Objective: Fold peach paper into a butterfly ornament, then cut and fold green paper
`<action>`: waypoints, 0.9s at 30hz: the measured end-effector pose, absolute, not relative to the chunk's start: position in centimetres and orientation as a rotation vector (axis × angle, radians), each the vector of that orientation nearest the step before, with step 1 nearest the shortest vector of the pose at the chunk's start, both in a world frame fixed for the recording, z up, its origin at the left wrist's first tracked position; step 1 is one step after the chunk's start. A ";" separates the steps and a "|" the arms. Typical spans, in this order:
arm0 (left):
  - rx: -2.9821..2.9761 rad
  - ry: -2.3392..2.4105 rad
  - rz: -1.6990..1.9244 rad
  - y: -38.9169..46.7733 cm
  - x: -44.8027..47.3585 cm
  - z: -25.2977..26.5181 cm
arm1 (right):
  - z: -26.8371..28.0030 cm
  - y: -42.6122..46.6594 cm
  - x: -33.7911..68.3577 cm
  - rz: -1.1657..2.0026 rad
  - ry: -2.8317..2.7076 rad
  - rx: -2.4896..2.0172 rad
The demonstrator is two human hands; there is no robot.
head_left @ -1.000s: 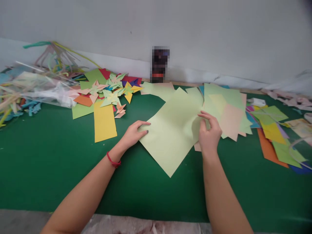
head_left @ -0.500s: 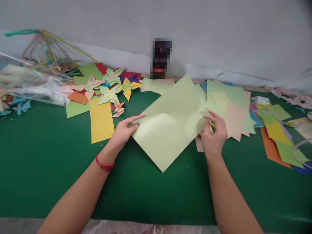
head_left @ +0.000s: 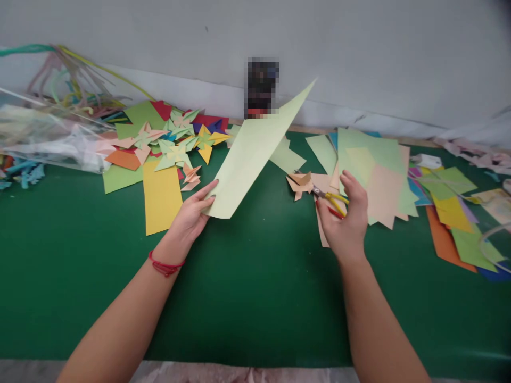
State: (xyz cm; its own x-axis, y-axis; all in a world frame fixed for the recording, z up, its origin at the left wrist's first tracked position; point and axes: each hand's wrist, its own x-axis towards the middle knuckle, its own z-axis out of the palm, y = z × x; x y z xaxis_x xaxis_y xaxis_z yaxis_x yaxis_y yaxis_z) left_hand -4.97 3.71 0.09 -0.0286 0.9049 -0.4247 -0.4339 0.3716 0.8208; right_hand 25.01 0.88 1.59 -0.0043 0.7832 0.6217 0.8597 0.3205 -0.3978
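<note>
My left hand pinches a pale green sheet of paper by its near left edge. The sheet is raised and tilted, its far corner pointing up toward the wall. My right hand hovers with thumb and fingers apart, holding nothing. Just beyond and partly behind it is a pair of scissors with yellow and red handles. A small folded peach paper piece touches the scissor tips, and a peach paper strip lies under the scissors.
Folded paper flowers and a yellow sheet lie left, near a clear plastic bag. Stacked pastel sheets and coloured scraps are on the right. A pixelated dark object stands against the wall behind the green tabletop.
My right hand has let go of the green sheet. The sheet has swung up and left in my left hand, uncovering the scissors and the folded peach piece.
</note>
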 end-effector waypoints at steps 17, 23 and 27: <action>1.434 1.472 0.625 3.0 -4.7 0.1 | 3.9 -1.7 22.7 -0.108 -2.415 -1.120; 1.577 1.593 0.543 2.9 -4.6 0.4 | 3.1 -1.1 23.9 0.414 -2.584 -0.959; 1.657 1.632 0.539 2.6 -4.4 0.6 | 2.7 -1.0 23.7 0.619 -2.575 -0.991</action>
